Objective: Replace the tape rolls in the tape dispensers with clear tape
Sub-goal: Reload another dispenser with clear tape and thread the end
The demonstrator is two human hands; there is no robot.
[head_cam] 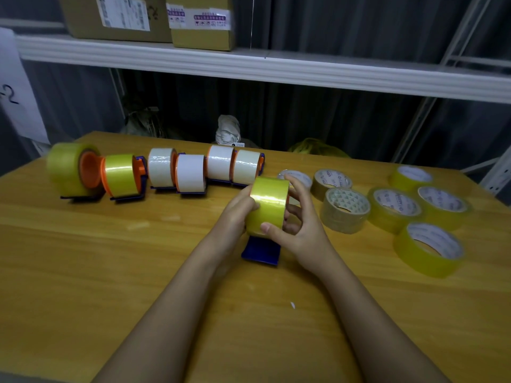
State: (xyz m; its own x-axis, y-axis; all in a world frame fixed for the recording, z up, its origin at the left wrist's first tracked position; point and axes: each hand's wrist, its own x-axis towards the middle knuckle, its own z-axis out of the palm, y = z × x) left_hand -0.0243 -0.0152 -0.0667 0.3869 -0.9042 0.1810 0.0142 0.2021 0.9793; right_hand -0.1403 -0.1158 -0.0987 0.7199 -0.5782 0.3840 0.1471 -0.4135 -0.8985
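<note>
Plainly, the head camera, the only view, shows the work centred on one blue plastic tape dispenser (261, 251) standing on the yellowish wooden table (83, 258), with a yellow-tinted clear tape roll (267, 210) sitting upright on top of it. The left hand (237, 214) is curled round the roll's left side, and the right hand (293, 225) holds it from the right, thumb pressed on the front face and fingers bent over the far edge. The step in hand appears to be seating this roll on the dispenser's hub. Whether it is fully home cannot be told, since the hands hide the core. The next move probably calls for pushing the roll square onto the hub, then finding the loose end and leading it to the cutter.

Behind, a row of dispensers runs along the back of the table: two on the left already carry yellow-tinted rolls (121, 174), while four (190, 172) toward the right carry white rolls, so most of the job seems left to do. To the right lie loose rolls flat on the table, yellow-clear ones (430, 248) and brownish ones (345, 210), just beside the right hand. Those nearest could be knocked by the right wrist. Above, a white shelf (276, 64) bears cardboard boxes (116, 17).
</note>
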